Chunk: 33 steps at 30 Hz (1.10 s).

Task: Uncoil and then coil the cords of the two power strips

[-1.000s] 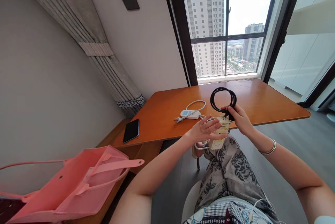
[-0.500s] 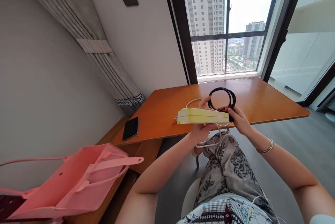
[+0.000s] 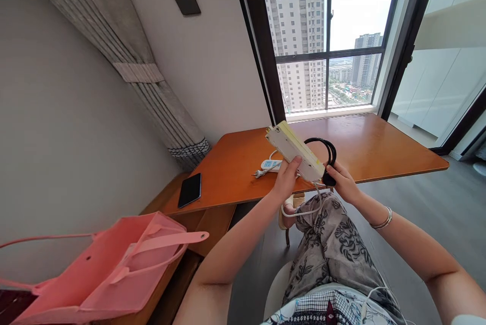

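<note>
My left hand [image 3: 285,181] is closed around a yellowed white power strip [image 3: 294,150], which tilts up and to the left above my lap. Its white cord [image 3: 304,211] droops in a loop below my hands. My right hand [image 3: 343,181] is closed on a coiled black cable [image 3: 329,150], gripping it at the black plug just right of the strip's lower end. Both hands hover over the near edge of an orange wooden table [image 3: 379,148].
A small white power strip with a looped cord [image 3: 271,165] lies on the table behind my hands. A black phone [image 3: 190,189] rests on the table's lower left ledge. A pink tote bag [image 3: 114,264] sits at the lower left. A window is behind the table.
My left hand went from open beside the strip to gripping it. It lifted the strip level, then tilted its far end up and to the left. My right hand kept the black cable.
</note>
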Available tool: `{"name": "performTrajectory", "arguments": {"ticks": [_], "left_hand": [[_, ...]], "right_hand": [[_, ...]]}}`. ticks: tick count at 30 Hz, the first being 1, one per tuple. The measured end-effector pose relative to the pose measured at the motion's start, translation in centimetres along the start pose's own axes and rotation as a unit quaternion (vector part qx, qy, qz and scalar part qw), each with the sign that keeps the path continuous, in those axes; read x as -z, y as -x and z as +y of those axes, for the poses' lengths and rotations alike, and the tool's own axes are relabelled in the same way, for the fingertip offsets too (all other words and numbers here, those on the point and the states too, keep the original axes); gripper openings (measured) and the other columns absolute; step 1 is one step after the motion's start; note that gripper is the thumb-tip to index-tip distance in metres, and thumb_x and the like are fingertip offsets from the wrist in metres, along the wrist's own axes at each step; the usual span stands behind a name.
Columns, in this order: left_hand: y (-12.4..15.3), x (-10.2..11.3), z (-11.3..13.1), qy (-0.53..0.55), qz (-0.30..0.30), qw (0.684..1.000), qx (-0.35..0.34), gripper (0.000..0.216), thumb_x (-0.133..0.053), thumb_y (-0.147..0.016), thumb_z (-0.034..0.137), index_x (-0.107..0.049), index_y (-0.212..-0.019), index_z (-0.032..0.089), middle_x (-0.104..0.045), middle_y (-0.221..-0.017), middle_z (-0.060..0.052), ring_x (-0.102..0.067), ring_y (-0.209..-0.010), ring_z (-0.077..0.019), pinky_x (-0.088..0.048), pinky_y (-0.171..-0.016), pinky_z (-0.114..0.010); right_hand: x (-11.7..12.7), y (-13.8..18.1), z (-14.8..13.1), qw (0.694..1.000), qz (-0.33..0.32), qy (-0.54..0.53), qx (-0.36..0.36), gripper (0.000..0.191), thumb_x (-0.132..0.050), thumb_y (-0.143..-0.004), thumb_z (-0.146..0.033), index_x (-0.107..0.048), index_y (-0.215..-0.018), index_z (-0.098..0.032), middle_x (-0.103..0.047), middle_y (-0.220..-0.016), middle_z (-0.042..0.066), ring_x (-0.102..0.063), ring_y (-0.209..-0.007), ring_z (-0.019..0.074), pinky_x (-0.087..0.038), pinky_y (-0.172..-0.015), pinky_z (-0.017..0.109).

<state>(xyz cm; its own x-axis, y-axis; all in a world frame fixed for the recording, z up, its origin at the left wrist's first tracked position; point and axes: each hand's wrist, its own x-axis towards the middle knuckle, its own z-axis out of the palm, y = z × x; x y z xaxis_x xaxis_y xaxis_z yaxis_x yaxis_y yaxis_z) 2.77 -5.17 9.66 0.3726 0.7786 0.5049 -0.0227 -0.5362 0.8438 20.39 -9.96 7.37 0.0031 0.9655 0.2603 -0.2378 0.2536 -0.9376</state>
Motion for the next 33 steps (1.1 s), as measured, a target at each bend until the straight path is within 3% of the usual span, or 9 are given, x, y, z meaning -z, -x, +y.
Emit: {"name": "performTrajectory", "arguments": {"ticks": [3, 7, 11, 14, 22, 25, 27, 29, 33], "left_hand": [[0.1, 0.7, 0.7, 0.041, -0.035, 0.998, -0.02, 0.065, -0.051, -0.088, 0.07, -0.059, -0.131, 0.022, -0.065, -0.132, -0.013, -0.054, -0.134, -0.0286, -0.046, -0.111, -0.049], [0.5, 1.7, -0.1, -0.033, -0.099, 0.987, -0.119, 0.064, -0.071, -0.073, 0.07, -0.065, -0.119, 0.025, -0.049, -0.151, -0.014, -0.045, -0.143, -0.0323, -0.043, -0.113, -0.054], [1.3, 2.1, -1.7, -0.142, -0.119, 0.96, -0.208, 0.031, -0.066, -0.089, 0.05, -0.071, -0.111, 0.029, -0.045, -0.154, -0.012, -0.053, -0.136, -0.0299, -0.048, -0.107, -0.052], [2.0, 1.9, -2.5, -0.243, -0.14, 0.922, -0.267, 0.023, -0.059, -0.095, 0.035, -0.073, -0.113, 0.035, -0.057, -0.144, -0.009, -0.063, -0.124, -0.0262, -0.051, -0.103, -0.048], [3.5, 0.8, -3.0, -0.379, -0.165, 0.857, -0.307, 0.028, -0.05, -0.096, 0.034, -0.077, -0.105, 0.031, -0.076, -0.096, -0.008, -0.072, -0.089, -0.0212, -0.058, -0.081, -0.037], [4.7, -0.8, -2.0, -0.311, -0.248, 0.887, -0.234, 0.036, -0.051, -0.094, 0.042, -0.073, -0.115, 0.024, -0.075, -0.083, -0.008, -0.07, -0.071, -0.02, -0.056, -0.07, -0.034], [5.1, -1.8, -1.3, -0.21, -0.275, 0.933, -0.104, 0.047, -0.046, -0.096, 0.048, -0.065, -0.13, 0.021, -0.076, -0.086, -0.008, -0.068, -0.065, -0.0175, -0.055, -0.067, -0.032], [4.8, -2.4, -0.7, -0.067, -0.288, 0.955, 0.013, 0.056, -0.041, -0.097, 0.055, -0.06, -0.136, 0.02, -0.076, -0.103, -0.012, -0.071, -0.07, -0.0178, -0.055, -0.068, -0.031], [3.2, -2.3, -0.3, 0.179, -0.289, 0.933, 0.115, 0.069, -0.06, -0.079, 0.069, -0.065, -0.129, 0.021, -0.072, -0.121, -0.016, -0.073, -0.099, -0.0313, -0.056, -0.083, -0.042]], "right_hand": [[0.2, -0.5, -0.3, 0.999, 0.044, -0.028, 0.005, 0.049, -0.071, -0.072, -0.068, -0.058, -0.085, -0.023, -0.068, -0.083, 0.001, -0.062, -0.069, 0.0168, -0.05, -0.059, 0.029], [1.3, -1.4, -1.3, 0.996, 0.084, -0.042, 0.005, 0.046, -0.07, -0.073, -0.065, -0.055, -0.086, -0.023, -0.074, -0.088, 0.004, -0.066, -0.072, 0.0199, -0.048, -0.057, 0.03], [2.2, -1.8, -2.3, 0.995, 0.093, -0.04, 0.011, 0.046, -0.072, -0.072, -0.065, -0.055, -0.085, -0.024, -0.076, -0.088, 0.005, -0.068, -0.076, 0.0216, -0.047, -0.057, 0.03], [2.2, -1.6, -2.8, 0.996, 0.087, -0.032, 0.014, 0.045, -0.072, -0.073, -0.064, -0.055, -0.083, -0.023, -0.077, -0.091, 0.006, -0.069, -0.08, 0.0219, -0.049, -0.063, 0.031], [1.3, -0.7, -3.8, 0.984, 0.067, 0.111, 0.123, 0.041, -0.063, -0.083, -0.065, -0.061, -0.088, -0.024, -0.075, -0.104, 0.008, -0.066, -0.098, 0.0229, -0.051, -0.08, 0.035], [0.7, -0.1, -4.0, 0.972, 0.053, 0.153, 0.17, 0.037, -0.058, -0.089, -0.061, -0.063, -0.09, -0.024, -0.074, -0.104, 0.008, -0.066, -0.099, 0.0231, -0.052, -0.083, 0.037], [0.5, 0.4, -4.2, 0.959, 0.027, 0.193, 0.208, 0.035, -0.053, -0.094, -0.057, -0.063, -0.091, -0.024, -0.073, -0.106, 0.01, -0.066, -0.098, 0.0234, -0.052, -0.084, 0.039], [0.6, 0.8, -4.5, 0.934, -0.005, 0.249, 0.255, 0.032, -0.048, -0.098, -0.052, -0.062, -0.091, -0.024, -0.073, -0.107, 0.011, -0.066, -0.096, 0.0241, -0.052, -0.084, 0.04], [1.6, 0.9, -4.8, 0.849, -0.079, 0.368, 0.37, 0.026, -0.047, -0.098, -0.043, -0.064, -0.093, -0.024, -0.073, -0.098, 0.012, -0.066, -0.088, 0.0252, -0.052, -0.082, 0.043]]}}
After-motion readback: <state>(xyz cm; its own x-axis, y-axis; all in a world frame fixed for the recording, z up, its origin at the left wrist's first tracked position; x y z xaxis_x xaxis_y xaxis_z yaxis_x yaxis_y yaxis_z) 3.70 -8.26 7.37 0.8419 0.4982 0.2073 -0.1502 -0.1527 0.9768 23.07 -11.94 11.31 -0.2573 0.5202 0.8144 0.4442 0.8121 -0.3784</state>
